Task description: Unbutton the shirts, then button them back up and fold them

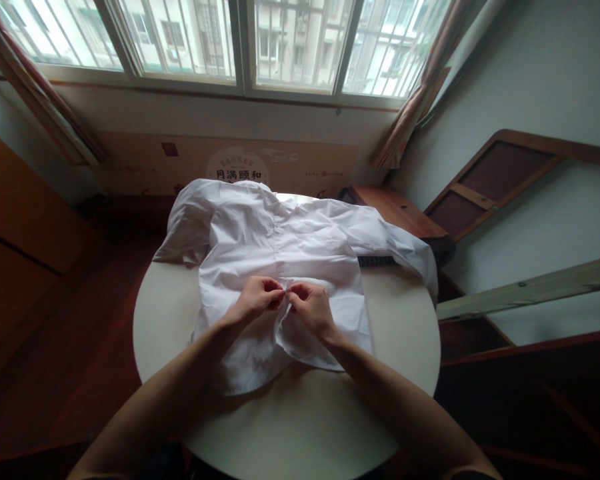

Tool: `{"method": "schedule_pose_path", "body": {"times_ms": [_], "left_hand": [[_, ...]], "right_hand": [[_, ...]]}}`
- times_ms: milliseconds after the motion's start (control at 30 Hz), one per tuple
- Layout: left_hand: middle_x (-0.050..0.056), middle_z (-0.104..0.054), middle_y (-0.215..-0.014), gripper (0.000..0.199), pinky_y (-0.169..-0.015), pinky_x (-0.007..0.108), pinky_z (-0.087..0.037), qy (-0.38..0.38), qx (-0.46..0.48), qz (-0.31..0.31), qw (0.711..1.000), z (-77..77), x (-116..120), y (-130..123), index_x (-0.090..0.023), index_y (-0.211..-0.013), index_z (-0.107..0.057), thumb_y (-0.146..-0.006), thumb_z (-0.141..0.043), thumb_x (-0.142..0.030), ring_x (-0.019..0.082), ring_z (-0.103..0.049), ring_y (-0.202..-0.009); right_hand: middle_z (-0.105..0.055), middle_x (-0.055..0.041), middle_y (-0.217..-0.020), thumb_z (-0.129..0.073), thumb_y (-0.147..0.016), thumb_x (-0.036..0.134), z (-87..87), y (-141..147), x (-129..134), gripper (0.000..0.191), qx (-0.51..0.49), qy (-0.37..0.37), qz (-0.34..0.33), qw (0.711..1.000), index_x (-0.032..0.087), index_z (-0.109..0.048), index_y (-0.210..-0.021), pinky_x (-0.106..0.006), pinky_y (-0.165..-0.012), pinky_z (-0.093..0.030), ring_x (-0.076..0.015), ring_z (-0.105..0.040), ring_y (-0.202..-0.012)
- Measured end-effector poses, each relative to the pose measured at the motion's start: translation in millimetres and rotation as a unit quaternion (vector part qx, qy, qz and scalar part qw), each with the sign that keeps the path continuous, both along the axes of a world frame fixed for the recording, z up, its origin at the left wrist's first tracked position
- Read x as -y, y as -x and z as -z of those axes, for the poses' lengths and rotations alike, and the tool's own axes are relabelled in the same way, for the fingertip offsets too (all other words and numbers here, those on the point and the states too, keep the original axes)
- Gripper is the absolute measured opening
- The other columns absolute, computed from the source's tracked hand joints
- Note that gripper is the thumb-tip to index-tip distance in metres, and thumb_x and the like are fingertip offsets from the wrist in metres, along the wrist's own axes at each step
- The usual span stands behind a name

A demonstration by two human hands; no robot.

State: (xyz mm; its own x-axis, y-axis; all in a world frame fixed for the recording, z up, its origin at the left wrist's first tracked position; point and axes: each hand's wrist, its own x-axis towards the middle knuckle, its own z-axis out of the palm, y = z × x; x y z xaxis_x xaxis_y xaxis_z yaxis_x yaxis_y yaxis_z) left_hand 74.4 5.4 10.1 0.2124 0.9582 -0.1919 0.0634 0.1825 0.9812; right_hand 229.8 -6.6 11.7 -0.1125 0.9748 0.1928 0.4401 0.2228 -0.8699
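A white long-sleeved shirt (pixel 240 240) lies spread on a round white table (pixel 165 313), its sleeves reaching out to the left and right. Both hands meet at the middle of its front, where the two edges come together. My left hand (pixel 261 295) pinches one edge between thumb and fingers. Right beside it, my right hand (pixel 310 305) is closed on the other edge, fingertips nearly touching those of the left. Any button between the fingertips is too small to make out. Below the hands the lower hem parts slightly.
A dark ridged object (pixel 376 261) lies on the table under the right sleeve. Behind the table stand a wooden cabinet (pixel 395 210) at the right and a printed cardboard panel (pixel 150 160) below the window. A pale beam (pixel 530 290) slants at the right.
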Motion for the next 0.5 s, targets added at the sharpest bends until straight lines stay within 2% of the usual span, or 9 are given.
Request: {"method": "schedule_pose_path", "body": {"times_ms": [200, 300, 400, 500], "left_hand": [[-0.001, -0.053, -0.046, 0.024, -0.041, 0.018, -0.030, 0.026, 0.007, 0.001, 1.000, 3.3, 0, -1, -0.011, -0.063, -0.060, -0.064, -0.069, -0.034, 0.007, -0.046, -0.043], [-0.001, -0.052, -0.045, 0.029, -0.041, 0.018, -0.029, 0.038, 0.023, -0.007, 0.999, 3.5, 0, 0, -0.011, -0.061, -0.059, -0.061, -0.072, -0.037, 0.007, -0.045, -0.042], [-0.002, -0.052, -0.045, 0.034, -0.042, 0.018, -0.032, 0.061, 0.048, -0.010, 0.997, 3.2, 0, 1, -0.011, -0.061, -0.059, -0.056, -0.076, -0.039, 0.006, -0.044, -0.041], [0.000, -0.057, -0.050, 0.036, -0.046, 0.020, -0.040, 0.086, 0.055, -0.022, 0.995, 1.7, 1, 1, -0.010, -0.063, -0.061, -0.052, -0.079, -0.039, 0.008, -0.049, -0.045]], "right_hand": [[-0.071, -0.0049, -0.076, -0.057, -0.074, 0.015, -5.3, 3, 6, 0.016, 0.059, -0.062, -0.009, 0.996, 0.017, -0.072, -0.077, -0.027, -0.067, -0.045, -0.0166, -0.062, -0.066], [-0.071, -0.0049, -0.077, -0.056, -0.075, 0.017, -5.4, 1, 5, 0.016, 0.050, -0.054, -0.035, 0.997, 0.017, -0.073, -0.078, -0.027, -0.068, -0.045, -0.0171, -0.062, -0.068], [-0.068, -0.0033, -0.066, -0.052, -0.077, 0.021, -3.3, -3, -2, 0.021, -0.052, 0.051, -0.080, 0.994, 0.017, -0.071, -0.070, -0.025, -0.060, -0.045, -0.0146, -0.059, -0.059], [-0.064, -0.0020, -0.058, -0.058, -0.073, 0.025, -0.2, -5, -9, 0.016, -0.184, 0.186, -0.096, 0.960, 0.014, -0.069, -0.068, -0.023, -0.050, -0.043, -0.0117, -0.054, -0.050]]}}
